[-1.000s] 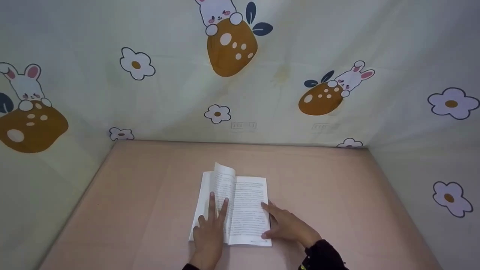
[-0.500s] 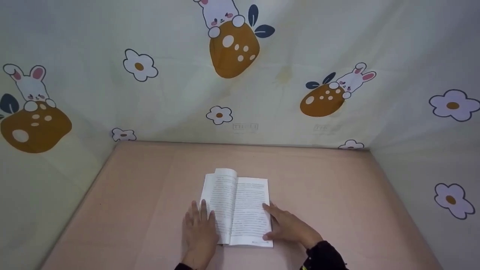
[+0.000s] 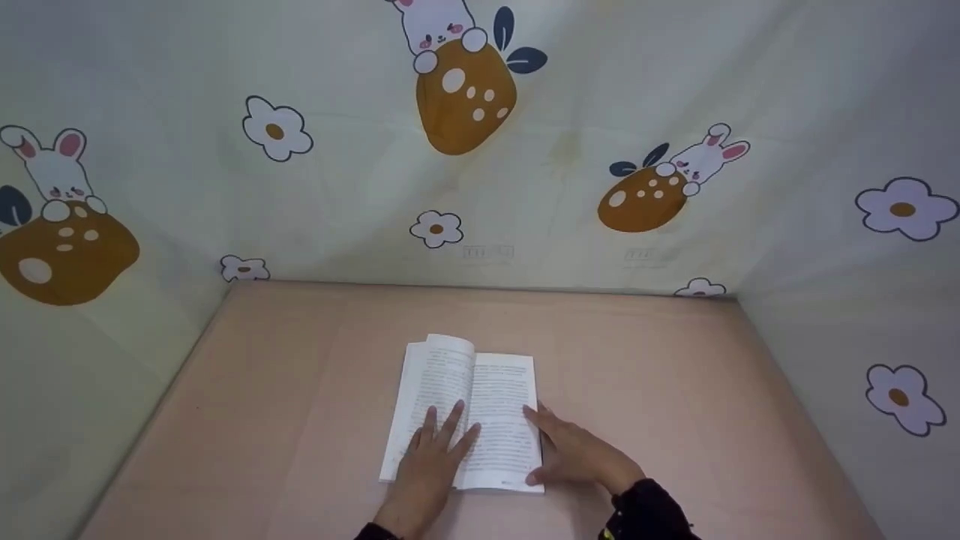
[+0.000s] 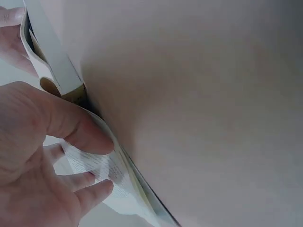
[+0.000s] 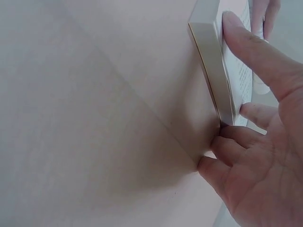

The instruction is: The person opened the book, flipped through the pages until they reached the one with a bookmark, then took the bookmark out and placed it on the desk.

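An open book (image 3: 501, 420) with printed pages lies on the table, and its left-hand pages (image 3: 448, 371) bow up beside the spine. My left hand (image 3: 433, 459) rests across the lower left page with fingers spread, the fingertips reaching past the fold. In the left wrist view, the left thumb (image 4: 90, 135) lies along the book's lower edge, over the curved page. My right hand (image 3: 581, 454) holds the right edge: thumb and index finger on the page, the other fingers down at the side. The right wrist view shows the right thumb (image 5: 255, 49) on the page above the thick page block (image 5: 213, 61).
A pinkish-tan table surface (image 3: 285, 390) spreads around the book. Pale cloth walls (image 3: 337, 187) printed with rabbits and flowers enclose it at the back and both sides. A dark sleeve (image 3: 649, 514) covers the right wrist.
My left hand slid to the book's left edge, then came back right over the lower page and fold. The raised page's top has curved down. The right hand stays in place.
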